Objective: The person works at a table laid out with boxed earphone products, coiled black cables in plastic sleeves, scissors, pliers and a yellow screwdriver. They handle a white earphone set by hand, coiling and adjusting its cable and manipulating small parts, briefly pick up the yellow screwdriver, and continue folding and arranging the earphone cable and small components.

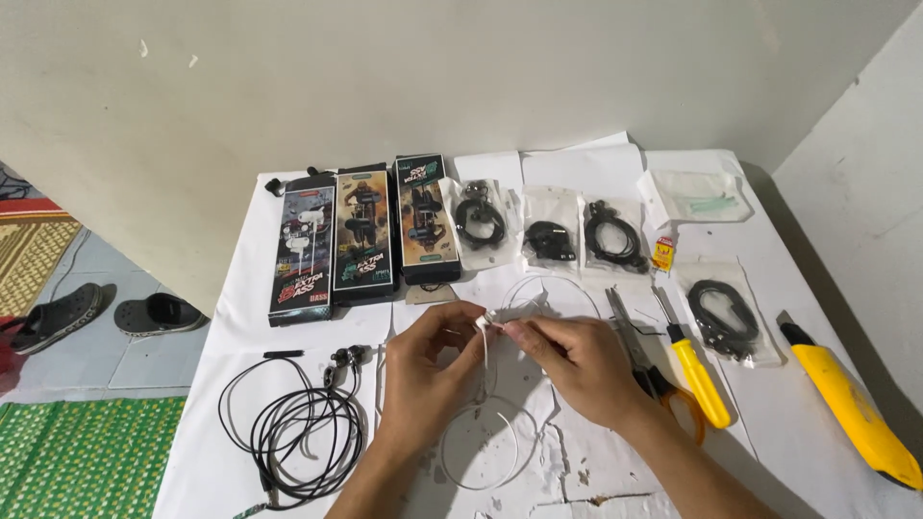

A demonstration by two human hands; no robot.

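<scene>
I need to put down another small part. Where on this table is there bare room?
Bare patches: the left strip between the boxed earphones and the coiled black earphones, and the far edge right of the boxes. Crowded: the bagged cables, and the scissors, screwdriver and yellow knife right of the hands.

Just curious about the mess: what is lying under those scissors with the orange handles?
The scissors lie on the white paper sheets covering the table. The right hand hides part of their handles, so anything beneath there is unseen.
</scene>
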